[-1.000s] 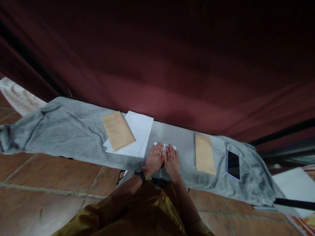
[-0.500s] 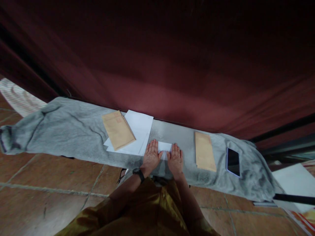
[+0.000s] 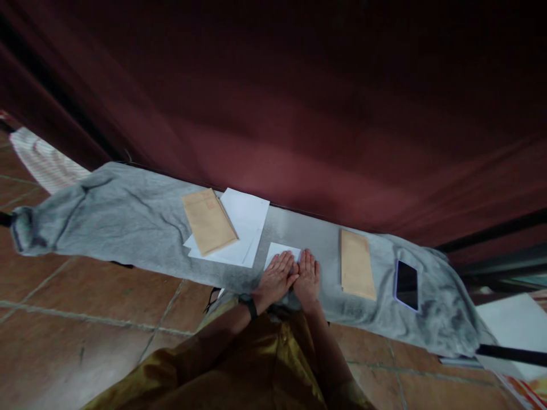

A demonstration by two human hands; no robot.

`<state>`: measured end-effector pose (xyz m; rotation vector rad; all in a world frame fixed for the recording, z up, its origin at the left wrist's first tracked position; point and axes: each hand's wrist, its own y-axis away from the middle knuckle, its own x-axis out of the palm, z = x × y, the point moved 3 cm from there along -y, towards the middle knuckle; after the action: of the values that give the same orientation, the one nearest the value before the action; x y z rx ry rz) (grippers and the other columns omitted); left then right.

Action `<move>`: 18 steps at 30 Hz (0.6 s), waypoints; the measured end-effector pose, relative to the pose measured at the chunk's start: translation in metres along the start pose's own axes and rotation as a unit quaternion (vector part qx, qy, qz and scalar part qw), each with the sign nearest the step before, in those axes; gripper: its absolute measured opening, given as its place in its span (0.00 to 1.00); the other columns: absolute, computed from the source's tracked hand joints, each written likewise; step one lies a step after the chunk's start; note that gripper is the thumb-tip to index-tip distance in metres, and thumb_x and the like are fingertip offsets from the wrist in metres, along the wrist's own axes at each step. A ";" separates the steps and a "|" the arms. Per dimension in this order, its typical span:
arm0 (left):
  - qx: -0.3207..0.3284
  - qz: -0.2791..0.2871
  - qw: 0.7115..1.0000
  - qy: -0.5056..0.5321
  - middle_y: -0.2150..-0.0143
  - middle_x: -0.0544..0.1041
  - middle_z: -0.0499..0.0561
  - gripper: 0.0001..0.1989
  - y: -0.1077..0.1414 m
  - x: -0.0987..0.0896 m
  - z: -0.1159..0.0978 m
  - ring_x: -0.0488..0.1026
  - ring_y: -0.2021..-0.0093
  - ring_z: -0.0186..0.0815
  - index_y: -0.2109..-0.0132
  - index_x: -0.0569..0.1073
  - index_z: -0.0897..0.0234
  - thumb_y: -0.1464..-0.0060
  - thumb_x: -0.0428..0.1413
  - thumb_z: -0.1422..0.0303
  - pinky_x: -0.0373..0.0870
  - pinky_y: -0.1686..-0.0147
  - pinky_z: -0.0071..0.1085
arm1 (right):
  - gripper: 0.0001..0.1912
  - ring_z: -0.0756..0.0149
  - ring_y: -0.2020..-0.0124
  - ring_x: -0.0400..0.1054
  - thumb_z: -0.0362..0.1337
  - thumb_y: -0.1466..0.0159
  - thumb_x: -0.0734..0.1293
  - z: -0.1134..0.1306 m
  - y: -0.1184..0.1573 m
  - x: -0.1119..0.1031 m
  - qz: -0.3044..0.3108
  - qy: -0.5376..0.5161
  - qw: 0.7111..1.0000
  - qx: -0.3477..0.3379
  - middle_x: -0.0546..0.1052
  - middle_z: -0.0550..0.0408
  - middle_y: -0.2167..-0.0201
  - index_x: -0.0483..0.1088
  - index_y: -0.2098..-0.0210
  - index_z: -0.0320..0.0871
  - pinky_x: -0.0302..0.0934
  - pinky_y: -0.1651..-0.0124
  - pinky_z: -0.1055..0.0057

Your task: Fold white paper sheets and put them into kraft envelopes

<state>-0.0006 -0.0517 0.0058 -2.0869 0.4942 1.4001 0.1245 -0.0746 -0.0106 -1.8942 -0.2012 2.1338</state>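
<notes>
A small folded sheet of white paper point(image 3: 280, 249) lies on the grey cloth, partly covered by both hands. My left hand point(image 3: 277, 278) rests flat on the paper with its fingers stretched out, angled toward the right. My right hand point(image 3: 307, 277) lies flat at the paper's right edge, fingers straight and pointing away from me. The two hands touch or nearly touch at the thumbs. To the left, brown envelopes point(image 3: 209, 222) lie on top of larger white sheets point(image 3: 248, 219). Another brown envelope stack point(image 3: 357, 265) is to the right of my right hand.
The grey cloth point(image 3: 128, 228) covers a long narrow surface. Toward its right end lies a phone point(image 3: 406, 285). A dark red curtain-like sheet point(image 3: 282, 142) rises along the far edge. Below is a tiled floor point(image 3: 106, 319), and a white board point(image 3: 513, 330) sits at the far right.
My left hand has slid right across the paper, from its left edge to beside my right hand. The right hand has barely moved. The view has shifted slightly.
</notes>
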 end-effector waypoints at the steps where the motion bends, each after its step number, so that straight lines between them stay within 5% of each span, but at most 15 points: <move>1: 0.000 0.004 1.000 -0.003 0.27 0.60 0.62 0.32 0.001 0.000 0.002 0.52 0.25 0.43 0.29 0.59 0.71 0.28 0.41 0.54 0.49 0.27 0.46 | 0.30 0.52 0.28 0.51 0.37 0.25 0.49 0.000 0.000 0.000 -0.003 -0.003 1.000 0.001 0.57 0.38 0.27 0.48 0.26 0.35 0.46 0.29 0.49; 9: 0.083 0.059 0.995 -0.009 0.25 0.56 0.60 0.35 0.010 -0.011 0.021 0.50 0.24 0.47 0.29 0.60 0.63 0.32 0.47 0.46 0.44 0.27 0.48 | 0.29 0.50 0.28 0.53 0.38 0.24 0.48 -0.006 0.000 0.001 -0.003 -0.037 0.999 -0.017 0.59 0.35 0.29 0.54 0.28 0.33 0.46 0.29 0.46; 18: 0.099 0.079 0.991 -0.029 0.25 0.56 0.63 0.35 0.011 -0.019 0.018 0.50 0.24 0.50 0.32 0.65 0.64 0.37 0.54 0.47 0.42 0.27 0.49 | 0.29 0.57 0.27 0.51 0.41 0.24 0.47 0.004 0.002 -0.014 -0.013 -0.202 0.978 -0.053 0.62 0.40 0.29 0.54 0.28 0.37 0.53 0.30 0.47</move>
<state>-0.0269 -0.0486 0.0157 -1.8774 0.7576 1.4323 0.1216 -0.0804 0.0025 -1.4756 -0.4262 2.5129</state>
